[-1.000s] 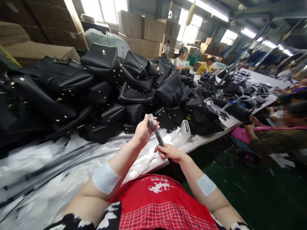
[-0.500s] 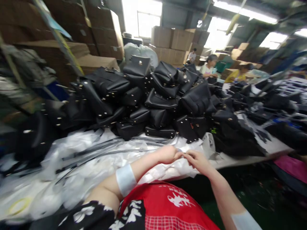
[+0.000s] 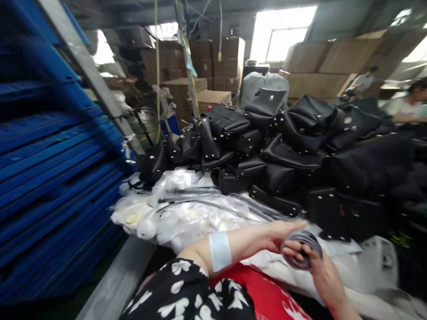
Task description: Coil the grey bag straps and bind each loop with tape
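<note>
Holding a coil [image 3: 311,240] in closed left grip [image 3: 278,235] and, at its right edge, closed right grip [image 3: 323,269]; facing bags [image 3: 288,155] beyond it.

Cannot count the turns of the gray coil [image 3: 307,239], blurred and partly covered by fingers [image 3: 293,250]. Cannot follow the forearm [image 3: 343,307] of the right hand [image 3: 325,271] past the bottom edge (nor the white print [image 3: 295,310] on the red apron [image 3: 267,293]). Cannot see the blue stack [image 3: 50,186] whole, smeared and cut at left, nor the person [image 3: 402,107] cropped by the right edge.
</note>
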A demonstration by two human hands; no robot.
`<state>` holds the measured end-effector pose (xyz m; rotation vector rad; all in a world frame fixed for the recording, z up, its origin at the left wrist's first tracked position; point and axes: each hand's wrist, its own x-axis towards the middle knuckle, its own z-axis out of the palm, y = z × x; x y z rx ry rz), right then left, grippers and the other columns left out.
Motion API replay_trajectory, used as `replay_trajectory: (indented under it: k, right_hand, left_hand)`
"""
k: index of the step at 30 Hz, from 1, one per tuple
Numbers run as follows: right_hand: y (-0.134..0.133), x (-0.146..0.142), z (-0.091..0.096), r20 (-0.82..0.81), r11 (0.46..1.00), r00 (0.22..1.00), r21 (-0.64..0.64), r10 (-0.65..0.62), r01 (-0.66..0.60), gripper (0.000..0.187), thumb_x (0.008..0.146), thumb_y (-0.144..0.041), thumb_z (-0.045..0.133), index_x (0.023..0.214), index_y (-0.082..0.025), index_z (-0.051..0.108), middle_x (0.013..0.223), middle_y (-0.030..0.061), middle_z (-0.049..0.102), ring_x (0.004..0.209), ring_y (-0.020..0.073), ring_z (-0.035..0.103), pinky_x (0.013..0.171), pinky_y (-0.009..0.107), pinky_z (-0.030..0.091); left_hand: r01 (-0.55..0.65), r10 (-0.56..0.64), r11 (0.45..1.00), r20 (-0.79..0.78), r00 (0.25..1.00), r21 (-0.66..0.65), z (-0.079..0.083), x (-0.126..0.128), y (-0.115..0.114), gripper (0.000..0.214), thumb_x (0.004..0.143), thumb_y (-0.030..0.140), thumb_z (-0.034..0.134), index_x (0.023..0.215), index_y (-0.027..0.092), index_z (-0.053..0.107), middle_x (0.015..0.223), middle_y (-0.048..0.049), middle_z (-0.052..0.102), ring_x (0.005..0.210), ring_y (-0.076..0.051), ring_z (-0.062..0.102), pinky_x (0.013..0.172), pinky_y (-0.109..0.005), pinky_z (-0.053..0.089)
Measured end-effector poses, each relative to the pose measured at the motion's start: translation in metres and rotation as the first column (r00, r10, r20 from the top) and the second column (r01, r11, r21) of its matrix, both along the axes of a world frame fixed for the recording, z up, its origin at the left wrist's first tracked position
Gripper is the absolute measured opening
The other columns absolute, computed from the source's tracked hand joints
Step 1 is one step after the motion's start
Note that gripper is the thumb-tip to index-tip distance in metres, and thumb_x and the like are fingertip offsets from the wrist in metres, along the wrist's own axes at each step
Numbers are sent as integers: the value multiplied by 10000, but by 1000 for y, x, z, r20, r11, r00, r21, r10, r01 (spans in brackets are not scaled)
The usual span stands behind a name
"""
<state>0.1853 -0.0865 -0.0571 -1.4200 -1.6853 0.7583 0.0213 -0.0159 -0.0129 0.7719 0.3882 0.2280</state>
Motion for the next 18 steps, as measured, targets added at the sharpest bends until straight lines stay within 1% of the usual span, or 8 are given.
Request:
replay_trajectory:
  k: [3, 5, 7, 9, 10, 12, 15, 18]
  right_hand:
    - [6, -21, 26, -104, 995, 995, -101, -4, -7, 488, 894, -577, 426, 1079, -168, 617, 1068, 111, 690, 1007, 273, 631, 903, 427, 507]
    - [12, -20, 35, -144, 992, 990, -124, 9, -27, 491, 881, -585, 452, 1043, -152, 619, 1031, 106, 688, 966, 254, 630, 883, 394, 504]
    - [15, -13, 38, -144, 989, 989, -136, 44, -64, 481, 872, -574, 483, 1059, -150, 616, 1032, 96, 680, 963, 240, 619, 882, 372, 488]
    - [12, -6, 37, -122, 977, 989, -185, 82, -104, 453, 870, -555, 502, 1038, -154, 625, 990, 74, 679, 917, 219, 615, 849, 346, 482]
    - [9, -4, 34, -115, 966, 988, -225, 101, -125, 436, 874, -548, 500, 1001, -153, 633, 943, 61, 678, 870, 203, 611, 815, 327, 482]
    - [1, -3, 27, -122, 944, 986, -299, 109, -141, 426, 880, -539, 490, 919, -142, 639, 842, 39, 660, 764, 171, 588, 730, 290, 476]
    - [-14, -3, 11, -169, 931, 984, -347, 55, -111, 418, 859, -528, 531, 925, -129, 636, 824, 34, 643, 730, 157, 561, 687, 272, 461]
    - [-31, -3, -4, -240, 917, 971, -384, 19, -112, 406, 830, -522, 582, 947, -137, 638, 860, 37, 653, 763, 166, 576, 720, 284, 468]
  left_hand:
    - [-68, 87, 987, 131, 988, -143, 0, -6, 1, 683, 943, 592, 183, 541, 156, 523, 300, 80, 289, 267, -61, 218, 486, -219, 425]
    - [-157, 168, 982, 103, 980, -107, -1, -7, 2, 640, 901, 647, 282, 554, 161, 510, 318, 80, 315, 286, -64, 265, 481, -224, 411]
    - [-344, 345, 936, -7, 938, 75, -3, -6, 1, 598, 846, 678, 397, 614, 150, 555, 393, 48, 441, 358, -87, 397, 487, -236, 408]
    - [-469, 507, 825, -45, 861, 315, -5, -4, -3, 532, 810, 646, 499, 808, 134, 639, 571, 8, 592, 479, -116, 516, 533, -247, 434]
    - [-473, 538, 776, -46, 842, 418, -6, -3, -7, 506, 803, 618, 531, 927, 142, 654, 660, -3, 633, 522, -123, 544, 550, -250, 444]
    - [-378, 505, 735, -81, 859, 563, -10, -1, -17, 502, 805, 584, 540, 1079, 175, 639, 730, -4, 648, 518, -123, 550, 529, -250, 446]
    - [-207, 438, 725, -207, 875, 657, -22, -1, -34, 530, 824, 588, 490, 1106, 162, 629, 631, 11, 604, 426, -119, 502, 431, -240, 400]
    - [-161, 421, 746, -270, 866, 647, -35, 0, -46, 591, 830, 618, 448, 1129, 133, 605, 510, 40, 534, 397, -125, 481, 408, -231, 377]
